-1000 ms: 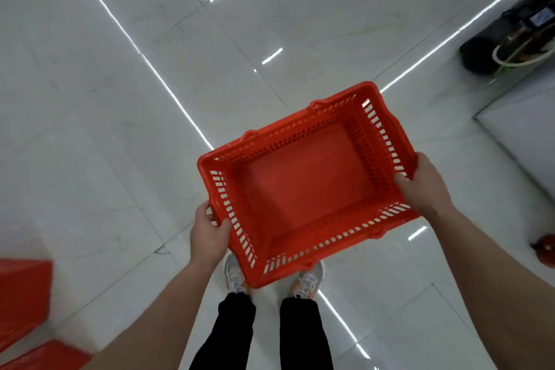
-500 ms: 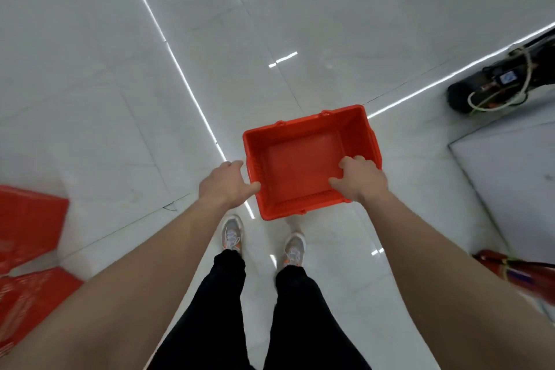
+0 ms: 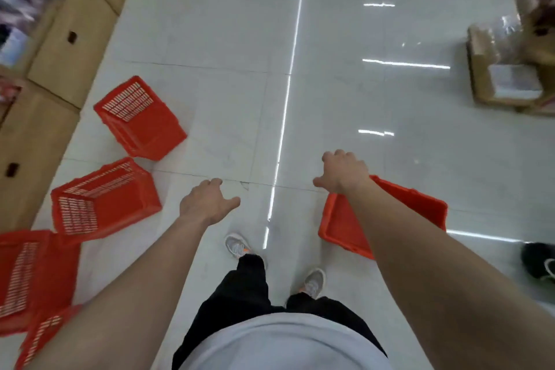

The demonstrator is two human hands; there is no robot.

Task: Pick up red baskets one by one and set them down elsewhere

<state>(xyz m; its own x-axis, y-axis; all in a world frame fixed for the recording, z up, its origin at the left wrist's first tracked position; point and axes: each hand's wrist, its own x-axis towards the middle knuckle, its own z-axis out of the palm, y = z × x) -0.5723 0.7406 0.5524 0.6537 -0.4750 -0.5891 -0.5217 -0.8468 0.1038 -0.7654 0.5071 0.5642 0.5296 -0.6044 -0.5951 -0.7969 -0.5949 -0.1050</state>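
A red plastic basket (image 3: 420, 204) stands upright on the white tiled floor at my right, partly hidden under my right forearm. My right hand (image 3: 344, 173) hovers above its far left corner with loosely curled fingers, holding nothing. My left hand (image 3: 205, 203) hangs empty over bare floor, fingers relaxed and thumb spread. Several more red baskets lie tipped over at the left, the nearest (image 3: 102, 204) about a forearm's length from my left hand and another (image 3: 141, 120) beyond it.
Brown cardboard boxes (image 3: 72, 48) line the left wall. More red baskets (image 3: 27, 276) pile up at the lower left. An open carton with wrapped goods (image 3: 504, 75) sits at the far right. A black object (image 3: 540, 258) lies at the right edge. My feet (image 3: 237, 246) stand mid-floor.
Both hands have let go of the red basket, which now rests on the floor at my right. My view has swung left, bringing the tipped baskets and boxes into sight.
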